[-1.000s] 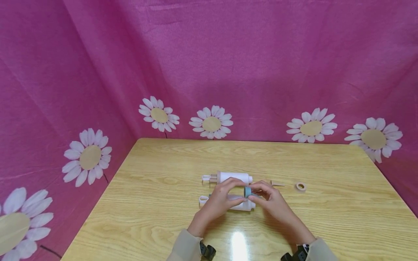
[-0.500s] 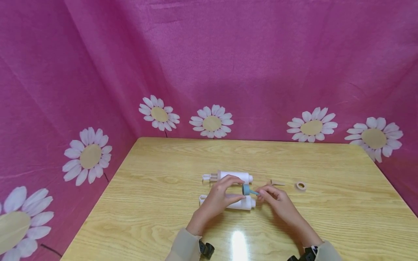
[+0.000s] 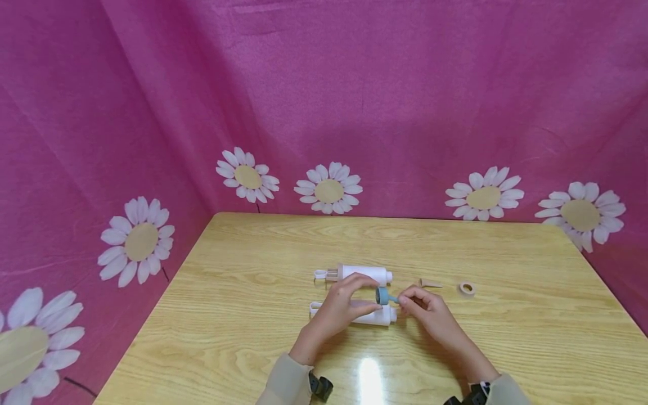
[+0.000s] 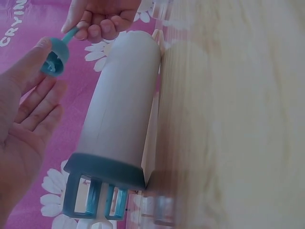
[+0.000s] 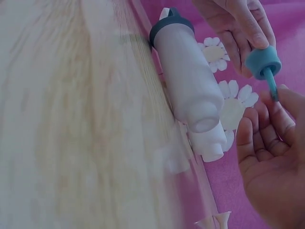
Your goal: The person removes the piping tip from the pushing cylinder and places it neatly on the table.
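Above the table, my left hand (image 3: pixel 338 306) pinches a teal ring-shaped cap (image 3: pixel 382 296) between thumb and fingers. A thin teal nozzle (image 5: pixel 271 83) sticks out of that cap, and my right hand (image 3: pixel 427 315) pinches its narrow end between thumb and index finger. The cap's open hollow side (image 4: pixel 53 64) shows in the left wrist view. Just beneath the hands lies a white cylinder-shaped bottle (image 3: pixel 377 316) with a teal slotted collar (image 4: pixel 105 169) and a white loop at its left end. My left hand hides part of it in the head view.
Behind it lies a second white bottle (image 3: pixel 364 274) with a beige collar and white loop. Further right on the wooden table (image 3: pixel 253 337) are a beige cone-shaped nozzle (image 3: pixel 430 283) and a beige ring (image 3: pixel 467 289). A pink flowered cloth (image 3: pixel 405 112) hangs behind the table.
The right hand has slid from beside the teal cap out to the nozzle's narrow end, exposing the nozzle. The left hand keeps hold of the cap, which has shifted slightly.
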Demonstrator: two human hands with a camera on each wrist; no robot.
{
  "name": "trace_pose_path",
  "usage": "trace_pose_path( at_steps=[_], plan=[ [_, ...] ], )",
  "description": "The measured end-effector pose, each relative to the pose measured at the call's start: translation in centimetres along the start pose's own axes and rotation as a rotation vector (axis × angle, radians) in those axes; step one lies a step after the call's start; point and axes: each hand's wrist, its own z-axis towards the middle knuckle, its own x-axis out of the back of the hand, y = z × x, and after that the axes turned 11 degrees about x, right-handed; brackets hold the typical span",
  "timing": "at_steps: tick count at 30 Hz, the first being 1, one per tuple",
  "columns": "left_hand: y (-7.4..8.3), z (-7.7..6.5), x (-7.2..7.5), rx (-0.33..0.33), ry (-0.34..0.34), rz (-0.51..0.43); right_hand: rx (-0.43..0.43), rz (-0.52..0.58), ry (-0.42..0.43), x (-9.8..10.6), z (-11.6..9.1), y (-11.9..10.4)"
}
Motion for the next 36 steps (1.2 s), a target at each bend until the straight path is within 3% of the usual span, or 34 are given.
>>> trace_pose_path(
  at_steps=[7, 13, 28, 36],
  plan=[
    [-0.1, 0.0, -0.1, 0.005, -0.021, -0.006, 0.083, 0.020, -0.028, -0.3, 0.2, 0.0],
    [-0.3, 0.0, -0.2, -0.053, -0.002, 0.013, 0.105, 0.052, -0.053, -0.3, 0.2, 0.1],
    [-0.2, -0.1, -0.1, -0.049, 0.021, -0.042, 0.089, 0.012, -0.017, -1.1, 0.3, -0.5],
    [-0.2, -0.1, -0.1, -0.069, 0.035, 0.015, 0.067, 0.052, -0.034, -1.7, 0.4, -1.0]
  ],
)
